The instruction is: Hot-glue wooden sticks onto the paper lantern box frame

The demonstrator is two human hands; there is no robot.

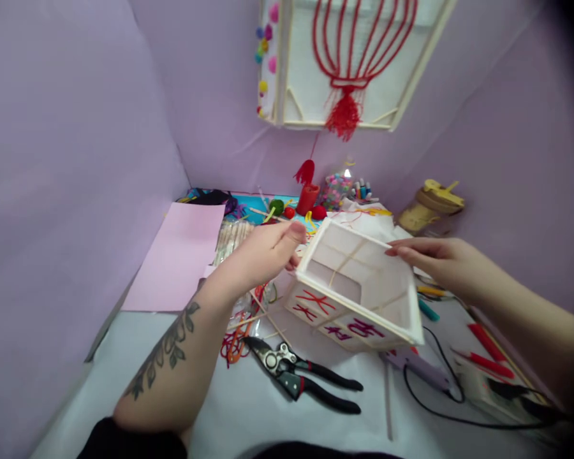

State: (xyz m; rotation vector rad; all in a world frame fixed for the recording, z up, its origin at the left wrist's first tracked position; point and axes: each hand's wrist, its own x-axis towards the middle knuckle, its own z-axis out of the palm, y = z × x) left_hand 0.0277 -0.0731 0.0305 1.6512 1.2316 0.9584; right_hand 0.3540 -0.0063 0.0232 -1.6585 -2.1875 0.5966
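Note:
A white box frame (358, 268) with sheer panels is tilted above the table, its open side facing up. Red and purple characters mark its near side. My left hand (272, 252) is at the box's left edge, thumb raised and the other fingers partly hidden behind the edge, so its grip is unclear. At the far right rim, my right hand (428, 255) pinches the box between thumb and fingers. Black-handled pruning shears (296, 373) lie in front of the box.
A larger lantern (363, 64) with a red tassel hangs above. Pink paper (179, 255) lies left, beside bundled sticks (232, 239). A purple glue gun (425, 371) with a black cord rests right. Behind stand a red cup (308, 200), a jar of pompoms (335, 191) and a yellow-lidded cup (428, 207).

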